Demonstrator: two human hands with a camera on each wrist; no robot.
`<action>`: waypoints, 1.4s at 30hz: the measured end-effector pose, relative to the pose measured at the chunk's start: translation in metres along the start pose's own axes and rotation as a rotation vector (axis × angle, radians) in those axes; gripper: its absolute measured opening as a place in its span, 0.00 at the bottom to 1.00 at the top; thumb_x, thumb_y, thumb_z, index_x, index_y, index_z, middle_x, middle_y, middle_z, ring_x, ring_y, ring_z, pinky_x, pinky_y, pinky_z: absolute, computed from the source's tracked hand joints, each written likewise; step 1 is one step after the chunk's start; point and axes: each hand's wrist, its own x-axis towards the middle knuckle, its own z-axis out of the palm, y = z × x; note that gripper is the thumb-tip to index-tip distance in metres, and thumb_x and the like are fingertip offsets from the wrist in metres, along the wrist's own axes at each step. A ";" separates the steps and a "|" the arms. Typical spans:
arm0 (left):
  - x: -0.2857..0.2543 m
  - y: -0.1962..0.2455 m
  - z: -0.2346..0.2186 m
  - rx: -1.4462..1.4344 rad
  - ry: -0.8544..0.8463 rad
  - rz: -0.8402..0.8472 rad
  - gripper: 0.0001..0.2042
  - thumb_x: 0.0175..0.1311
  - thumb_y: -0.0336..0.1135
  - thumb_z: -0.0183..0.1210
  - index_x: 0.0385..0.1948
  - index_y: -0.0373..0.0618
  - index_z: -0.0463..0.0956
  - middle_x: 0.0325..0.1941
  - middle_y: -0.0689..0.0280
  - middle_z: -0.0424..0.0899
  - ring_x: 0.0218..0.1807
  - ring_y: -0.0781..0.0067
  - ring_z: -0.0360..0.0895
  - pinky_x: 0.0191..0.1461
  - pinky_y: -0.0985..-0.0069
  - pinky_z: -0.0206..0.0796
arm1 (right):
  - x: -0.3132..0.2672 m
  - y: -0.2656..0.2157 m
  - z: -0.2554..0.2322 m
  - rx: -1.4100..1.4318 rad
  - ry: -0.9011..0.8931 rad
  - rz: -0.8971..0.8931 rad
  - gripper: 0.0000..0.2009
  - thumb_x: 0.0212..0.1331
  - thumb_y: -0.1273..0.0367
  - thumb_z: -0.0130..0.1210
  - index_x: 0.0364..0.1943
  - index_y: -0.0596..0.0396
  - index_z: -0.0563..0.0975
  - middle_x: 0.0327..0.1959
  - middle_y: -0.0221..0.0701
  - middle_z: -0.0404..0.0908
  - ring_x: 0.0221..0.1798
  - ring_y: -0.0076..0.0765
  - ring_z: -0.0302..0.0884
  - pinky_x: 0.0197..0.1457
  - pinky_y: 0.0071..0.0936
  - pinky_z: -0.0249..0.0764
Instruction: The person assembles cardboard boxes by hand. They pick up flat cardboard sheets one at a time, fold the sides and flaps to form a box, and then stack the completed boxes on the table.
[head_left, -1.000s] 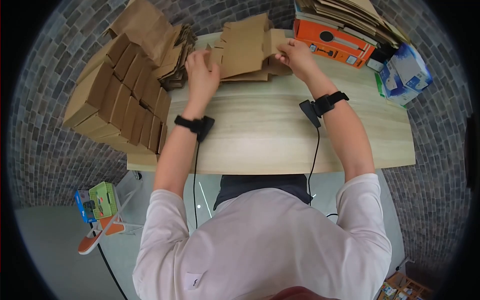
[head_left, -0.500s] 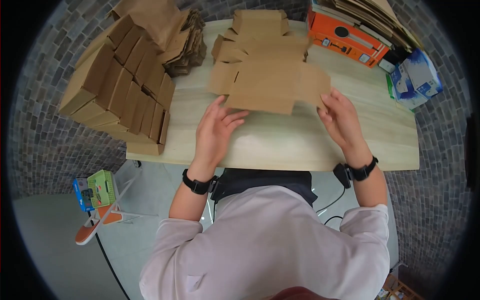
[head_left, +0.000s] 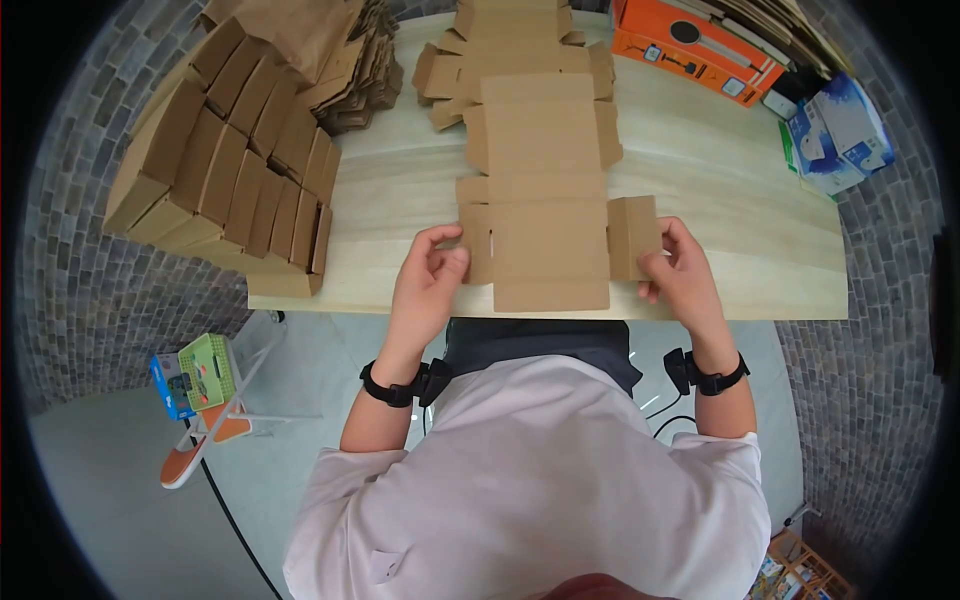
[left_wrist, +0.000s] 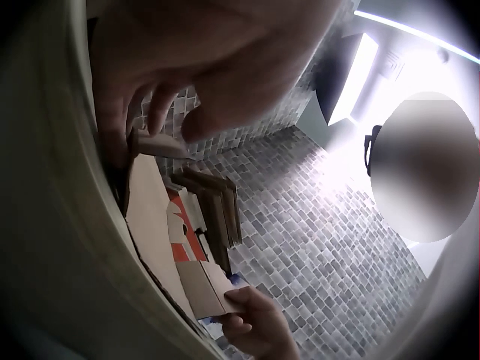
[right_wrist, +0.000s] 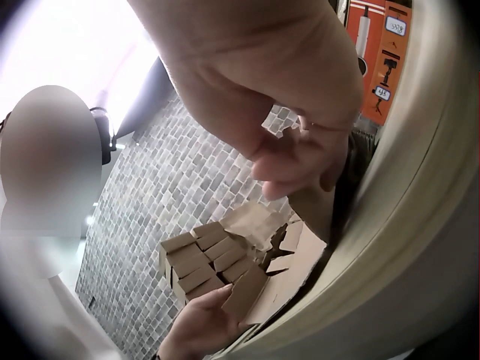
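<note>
An unfolded cardboard box [head_left: 548, 240] lies flat in front of the person, its near end close to the table's front edge. My left hand [head_left: 428, 275] holds its left side flap, with curled fingers and the thumb at the flap's outer edge. On the other side, my right hand [head_left: 685, 275] pinches the right side flap [head_left: 632, 238], which is bent upward. The left wrist view shows this raised flap [left_wrist: 204, 289] between the right thumb and fingers. Beyond, partly under the box's far end, lie more unfolded cardboard boxes [head_left: 510, 35].
Folded boxes [head_left: 215, 180] are stacked at the table's left, beside a pile of flattened cardboard [head_left: 355, 75]. At the back right stand an orange carton [head_left: 690, 50] and a blue-and-white box [head_left: 840, 135]. Wooden tabletop [head_left: 740, 180] shows to the right.
The unfolded box has come from the pile at the back toward the person and now lies flat near the front edge. Both hands drew back with it and now hold its side flaps.
</note>
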 end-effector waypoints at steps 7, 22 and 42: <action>0.008 0.022 0.010 0.376 0.032 0.073 0.24 0.70 0.38 0.60 0.62 0.38 0.63 0.58 0.54 0.77 0.46 0.77 0.79 0.48 0.75 0.71 | 0.009 -0.004 0.008 -0.267 0.029 -0.061 0.18 0.60 0.72 0.53 0.55 0.61 0.68 0.43 0.38 0.83 0.25 0.22 0.78 0.31 0.23 0.75; 0.034 0.017 0.007 -0.293 -0.079 -0.079 0.37 0.51 0.18 0.44 0.72 0.37 0.57 0.65 0.56 0.75 0.63 0.69 0.74 0.68 0.73 0.64 | 0.017 -0.019 -0.003 -0.197 -0.162 0.087 0.26 0.57 0.77 0.46 0.63 0.63 0.67 0.40 0.35 0.79 0.21 0.22 0.73 0.25 0.21 0.73; 0.109 0.028 0.021 -0.120 0.124 0.180 0.07 0.71 0.26 0.57 0.45 0.36 0.77 0.43 0.66 0.85 0.46 0.81 0.78 0.50 0.80 0.70 | 0.070 -0.037 0.012 -0.179 -0.073 -0.047 0.29 0.58 0.75 0.46 0.68 0.57 0.64 0.46 0.34 0.78 0.24 0.23 0.74 0.25 0.20 0.71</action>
